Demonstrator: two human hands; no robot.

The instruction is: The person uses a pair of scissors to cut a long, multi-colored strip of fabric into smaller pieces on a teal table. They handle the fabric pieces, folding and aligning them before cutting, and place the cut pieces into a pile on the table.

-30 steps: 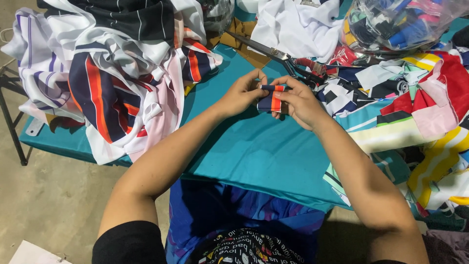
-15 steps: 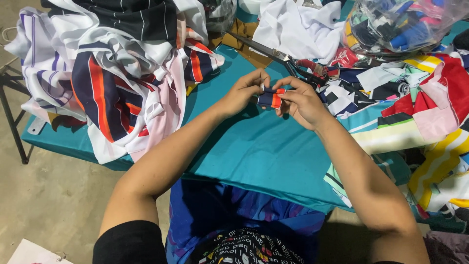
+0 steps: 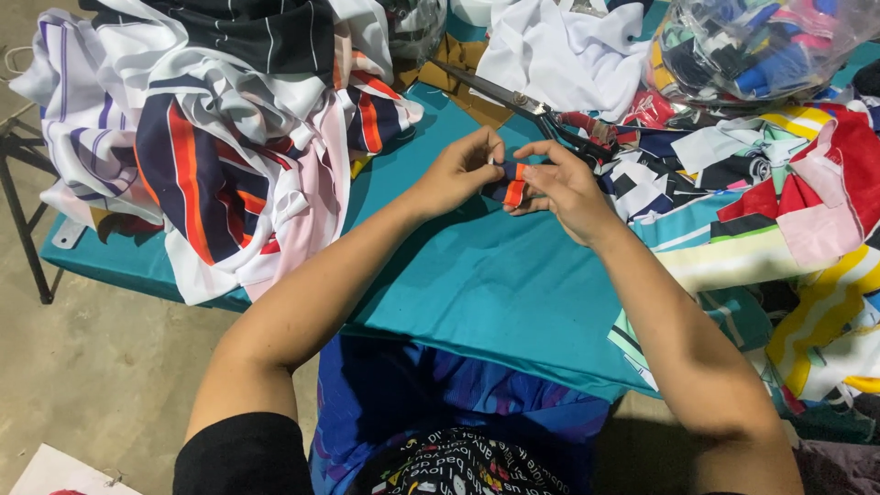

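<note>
**2 hands pinch a small navy and orange fabric piece over the teal table**

Head view: The left hand (image 3: 456, 172) and the right hand (image 3: 561, 188) meet just above centre, both closed in a pinch on a small navy and orange fabric piece (image 3: 510, 184) held between them, above the teal table (image 3: 477, 275). At 12 o'clock from the hands lie scissors (image 3: 513, 99), blades pointing toward 10 o'clock, red handles near the right hand. At 9 o'clock a heap of striped garments (image 3: 202, 137) covers the table's left end. At 3 o'clock a spread of colourful fabric pieces (image 3: 779, 220) fills the right side. At 1 o'clock sits a clear plastic bag of scraps (image 3: 752, 46), with a white cloth (image 3: 559, 50) beside it.
</note>
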